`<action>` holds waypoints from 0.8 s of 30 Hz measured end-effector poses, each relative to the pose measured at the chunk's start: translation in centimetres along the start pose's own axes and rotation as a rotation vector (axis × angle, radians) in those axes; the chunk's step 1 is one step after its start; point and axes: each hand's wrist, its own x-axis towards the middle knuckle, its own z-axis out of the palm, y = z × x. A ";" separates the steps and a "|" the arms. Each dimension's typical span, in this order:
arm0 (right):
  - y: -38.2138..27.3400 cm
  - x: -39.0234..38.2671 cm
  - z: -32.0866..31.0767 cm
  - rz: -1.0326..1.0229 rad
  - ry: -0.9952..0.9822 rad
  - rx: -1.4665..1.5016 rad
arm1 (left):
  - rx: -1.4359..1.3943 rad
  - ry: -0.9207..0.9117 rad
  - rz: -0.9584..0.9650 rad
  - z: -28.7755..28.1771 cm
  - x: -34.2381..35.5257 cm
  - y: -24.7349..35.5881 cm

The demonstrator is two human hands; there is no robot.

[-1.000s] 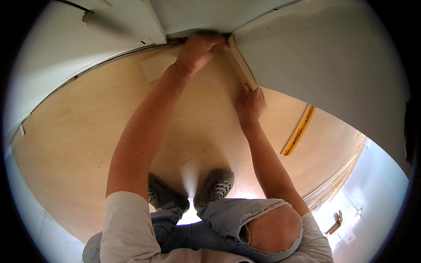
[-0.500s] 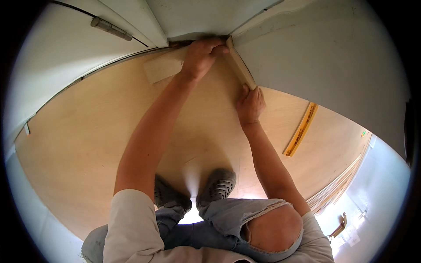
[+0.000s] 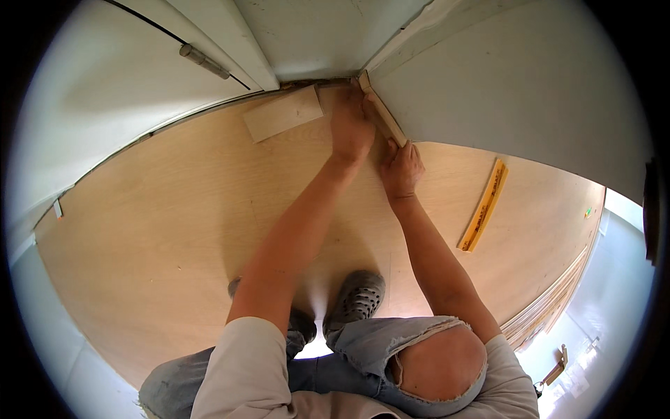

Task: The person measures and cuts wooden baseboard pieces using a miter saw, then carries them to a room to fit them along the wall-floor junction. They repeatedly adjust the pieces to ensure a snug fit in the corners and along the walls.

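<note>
A pale wooden strip point(image 3: 385, 116) lies along the foot of the right-hand wall, running out of the corner. My right hand point(image 3: 401, 167) grips its near end, thumb and fingers wrapped on it. My left hand point(image 3: 351, 120) is at the strip's far part by the corner, blurred, so its fingers are hard to make out. A loose rectangular pale board point(image 3: 279, 114) lies on the wooden floor point(image 3: 188, 202) just left of that hand, along the gap at the back edge.
A white door point(image 3: 118, 77) with a cylindrical hinge is at upper left. The right wall point(image 3: 509, 84) overhangs the strip. A yellow strip with dark markings point(image 3: 481, 204) lies right of my forearm; long boards point(image 3: 544, 300) lie at lower right. My shoes point(image 3: 354, 297) are below.
My left hand has moved right and down, away from the back edge, uncovering more of the loose board. My right hand stays on the strip's near end. The view has shifted slightly.
</note>
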 end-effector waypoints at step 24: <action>0.3 -0.4 -0.3 0.011 -0.029 -0.003 | -0.140 -0.232 -0.189 -1.4 -1.1 1.6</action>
